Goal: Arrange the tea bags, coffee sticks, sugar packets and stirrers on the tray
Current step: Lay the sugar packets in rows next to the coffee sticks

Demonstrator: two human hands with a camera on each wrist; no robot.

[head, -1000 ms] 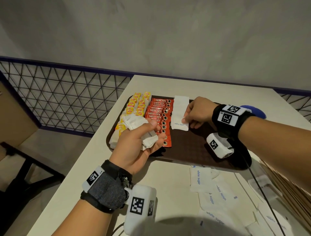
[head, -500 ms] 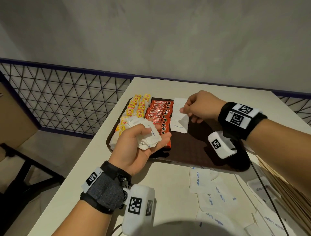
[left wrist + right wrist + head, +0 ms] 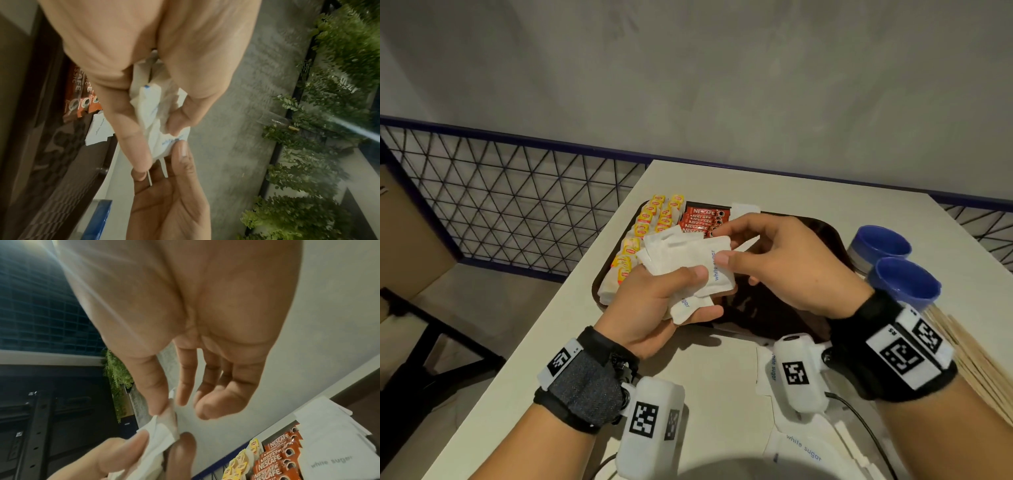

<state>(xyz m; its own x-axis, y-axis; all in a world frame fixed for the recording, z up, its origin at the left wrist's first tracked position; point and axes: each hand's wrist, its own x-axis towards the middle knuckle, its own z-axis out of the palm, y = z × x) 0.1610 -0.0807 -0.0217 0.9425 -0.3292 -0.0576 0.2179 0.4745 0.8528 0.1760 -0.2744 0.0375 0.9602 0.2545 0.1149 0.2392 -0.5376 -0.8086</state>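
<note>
My left hand (image 3: 702, 294) grips a bundle of white sugar packets (image 3: 685, 263) above the near left part of the brown tray (image 3: 774, 308). My right hand (image 3: 722, 246) pinches the top packet's right edge between thumb and index finger; the right wrist view shows the pinched sugar packet corner (image 3: 164, 415). On the tray lie yellow tea bags (image 3: 654, 219) at the left, red coffee sticks (image 3: 702, 219) beside them, then laid sugar packets (image 3: 744, 209), also the laid sugar packets (image 3: 329, 434). Wooden stirrers (image 3: 969, 359) lie on the table at the right.
Two blue cups (image 3: 893, 267) stand to the right of the tray. Loose sugar packets (image 3: 801, 445) lie on the table near me. A wire mesh railing (image 3: 517, 205) runs along the table's left side, with a grey wall behind.
My right hand has left the sugar packets laid on the tray and come back to the bundle, where it now pinches the top packet. The left hand still holds the bundle.
</note>
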